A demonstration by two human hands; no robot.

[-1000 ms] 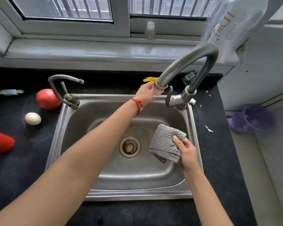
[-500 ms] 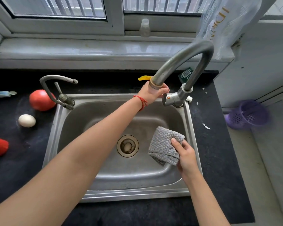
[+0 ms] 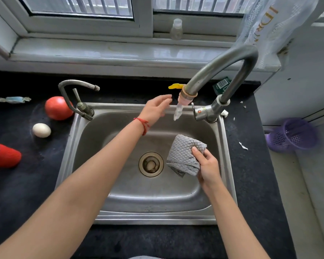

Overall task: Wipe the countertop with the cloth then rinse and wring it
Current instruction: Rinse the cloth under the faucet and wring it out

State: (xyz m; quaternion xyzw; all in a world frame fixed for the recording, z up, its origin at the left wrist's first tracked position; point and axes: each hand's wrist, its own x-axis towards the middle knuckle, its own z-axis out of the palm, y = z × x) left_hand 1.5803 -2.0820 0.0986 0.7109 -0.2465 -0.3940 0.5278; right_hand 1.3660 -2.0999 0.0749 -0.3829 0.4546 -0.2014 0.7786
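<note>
A folded grey waffle cloth (image 3: 183,156) hangs over the steel sink (image 3: 120,193), right of the drain (image 3: 151,164). My right hand (image 3: 207,168) grips its right side. The tall curved faucet (image 3: 217,66) ends in a pink nozzle (image 3: 185,99), and a short stream of water (image 3: 178,113) falls from it. My left hand (image 3: 156,109), fingers apart and holding nothing, hovers just left of the nozzle, a red string on its wrist. The faucet lever (image 3: 199,111) sits at the sink's back right corner. Dark countertop (image 3: 22,184) surrounds the sink.
A second small tap (image 3: 79,98) stands at the sink's back left. A tomato (image 3: 57,108), an egg (image 3: 41,130), a red paper cup (image 3: 5,156) and a wrapped candy (image 3: 13,99) lie on the left counter. A purple basket (image 3: 293,135) sits right.
My left hand has let go of the faucet spout and lever and pulled back to the left, fingers spread. Water now runs from the nozzle. The right hand still holds the cloth.
</note>
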